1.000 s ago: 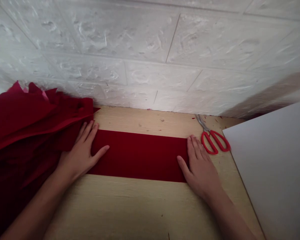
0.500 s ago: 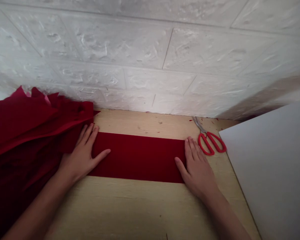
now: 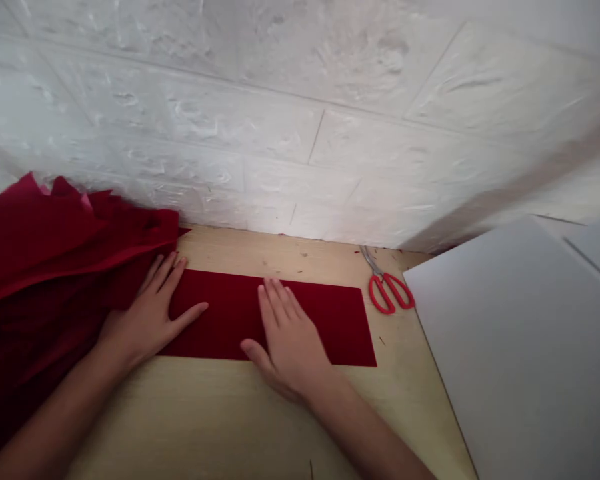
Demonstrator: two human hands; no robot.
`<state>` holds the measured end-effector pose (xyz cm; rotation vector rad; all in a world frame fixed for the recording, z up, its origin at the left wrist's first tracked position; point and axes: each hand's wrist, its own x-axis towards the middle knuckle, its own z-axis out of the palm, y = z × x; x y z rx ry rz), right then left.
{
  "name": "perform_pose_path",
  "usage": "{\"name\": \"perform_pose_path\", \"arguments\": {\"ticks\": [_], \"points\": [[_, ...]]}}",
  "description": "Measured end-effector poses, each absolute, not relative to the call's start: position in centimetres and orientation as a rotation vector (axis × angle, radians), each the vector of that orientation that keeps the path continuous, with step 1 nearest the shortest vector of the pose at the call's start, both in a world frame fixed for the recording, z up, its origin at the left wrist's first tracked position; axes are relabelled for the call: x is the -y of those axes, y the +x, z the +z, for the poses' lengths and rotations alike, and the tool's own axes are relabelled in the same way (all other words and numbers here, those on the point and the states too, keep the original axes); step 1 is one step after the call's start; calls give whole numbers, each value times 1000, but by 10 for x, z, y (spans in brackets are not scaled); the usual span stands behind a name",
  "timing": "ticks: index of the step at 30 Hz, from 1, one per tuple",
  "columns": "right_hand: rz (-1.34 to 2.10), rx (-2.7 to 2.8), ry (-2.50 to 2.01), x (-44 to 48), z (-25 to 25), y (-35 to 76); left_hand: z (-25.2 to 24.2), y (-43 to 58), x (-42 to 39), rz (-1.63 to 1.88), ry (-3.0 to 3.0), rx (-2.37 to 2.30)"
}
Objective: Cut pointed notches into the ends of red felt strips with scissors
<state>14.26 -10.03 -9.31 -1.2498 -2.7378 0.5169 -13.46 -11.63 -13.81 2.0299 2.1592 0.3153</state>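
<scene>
A flat strip of dark red felt (image 3: 340,323) lies across a light wooden table (image 3: 205,413). My left hand (image 3: 147,319) rests flat on the strip's left end, fingers stretched out, right where the strip meets a heap of red cloth (image 3: 45,267). My right hand (image 3: 287,340) lies flat on the middle of the strip, fingers together and extended, thumb out to the left. Neither hand holds anything.
Red-handled scissors (image 3: 387,290) lie on the table at the back right, beyond the strip's right end. A large white board (image 3: 520,347) covers the right side. A white textured brick wall (image 3: 280,127) stands right behind the table.
My right hand slid left along the strip, from its right end near the scissors to its middle. My left hand stayed in place. The view turned somewhat to the right.
</scene>
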Motion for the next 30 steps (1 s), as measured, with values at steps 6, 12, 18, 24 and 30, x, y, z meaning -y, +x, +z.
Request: {"name": "perform_pose_path", "arguments": {"ticks": [6,12,18,24,30], "points": [[515,2681,-1550,91,-113,178,-142,-133,115,329,1969,-2184],[166,2450,-1827,96,-128,265,-141,-133,115,268,1963,-2209],[-88,2200,-1705,105,-129,272,-139,-135,116,235,1969,-2203],[-32,2369,-1509,100,-103,246,-136,-130,113,298,1955,-2164],[100,2681,-1477,114,-114,224,-129,-126,113,239,1886,-2211]]}}
